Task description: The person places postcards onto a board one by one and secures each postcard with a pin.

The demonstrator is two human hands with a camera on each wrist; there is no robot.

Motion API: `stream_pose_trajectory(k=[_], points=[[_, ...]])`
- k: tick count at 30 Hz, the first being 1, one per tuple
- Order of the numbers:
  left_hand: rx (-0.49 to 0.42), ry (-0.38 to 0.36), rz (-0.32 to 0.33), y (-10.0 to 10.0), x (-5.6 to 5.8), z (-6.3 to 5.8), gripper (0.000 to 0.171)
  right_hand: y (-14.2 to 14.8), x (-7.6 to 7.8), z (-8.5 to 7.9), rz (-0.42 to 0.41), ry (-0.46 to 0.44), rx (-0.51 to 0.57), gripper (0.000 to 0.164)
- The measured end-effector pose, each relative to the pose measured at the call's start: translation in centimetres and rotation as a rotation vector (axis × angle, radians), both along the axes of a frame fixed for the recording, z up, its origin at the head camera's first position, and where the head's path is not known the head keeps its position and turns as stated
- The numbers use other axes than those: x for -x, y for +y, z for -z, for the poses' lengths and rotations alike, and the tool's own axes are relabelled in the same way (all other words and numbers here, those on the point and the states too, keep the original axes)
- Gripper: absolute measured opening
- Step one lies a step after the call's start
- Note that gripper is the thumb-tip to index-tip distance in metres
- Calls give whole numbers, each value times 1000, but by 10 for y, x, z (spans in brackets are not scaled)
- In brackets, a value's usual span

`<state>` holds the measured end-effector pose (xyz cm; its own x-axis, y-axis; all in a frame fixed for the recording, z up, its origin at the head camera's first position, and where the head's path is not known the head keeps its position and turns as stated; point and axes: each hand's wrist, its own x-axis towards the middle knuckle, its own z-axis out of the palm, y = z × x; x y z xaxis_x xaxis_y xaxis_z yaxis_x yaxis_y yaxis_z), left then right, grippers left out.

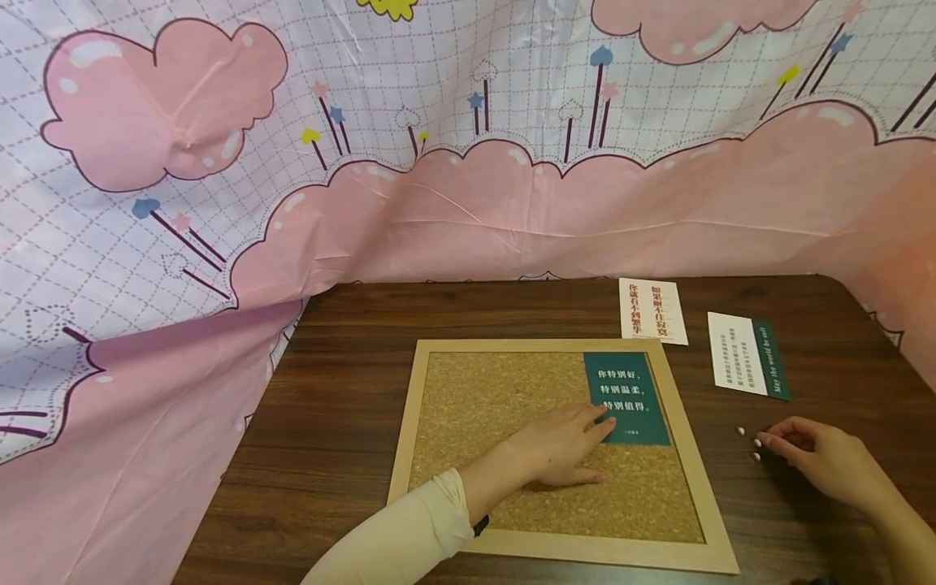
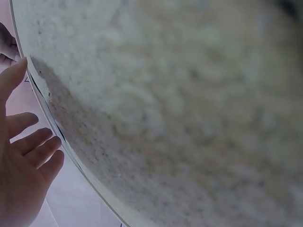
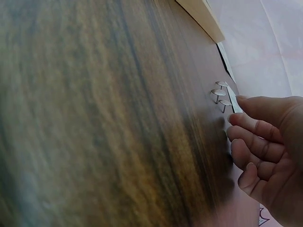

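My left hand [image 1: 566, 447] lies with fingers spread over the framed corkboard [image 1: 475, 406], its fingertips at the lower left part of a dark green card [image 1: 636, 418] with white printed characters. That card is in the board's upper right corner, against the wooden frame. To the right of the board, my right hand [image 1: 834, 455] reaches down to a few white-headed thumbtacks [image 1: 756, 457] on the table. In the right wrist view three thumbtacks [image 3: 218, 92] stand out just beyond its fingertips, and its thumb [image 3: 265, 109] and index finger are apart with no tack between them.
Behind the board's upper right corner lies a white card with red characters [image 1: 653, 311]. A white and green card [image 1: 746, 355] is on the dark wooden table [image 1: 292, 455] farther right. A pink and white patterned cloth [image 1: 512, 211] hangs around the back and sides.
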<state>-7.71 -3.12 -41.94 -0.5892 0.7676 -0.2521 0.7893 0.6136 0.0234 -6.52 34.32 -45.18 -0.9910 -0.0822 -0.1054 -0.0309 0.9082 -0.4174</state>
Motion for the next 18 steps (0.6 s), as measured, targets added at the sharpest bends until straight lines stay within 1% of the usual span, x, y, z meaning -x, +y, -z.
stream_pose_trajectory(k=[9, 18], points=[[-18, -55, -36, 0, 3, 1, 75, -1, 0, 1, 0, 20, 0, 28], [-14, -20, -25, 1, 2, 5, 73, -2, 0, 0, 4, -8, -4, 31]])
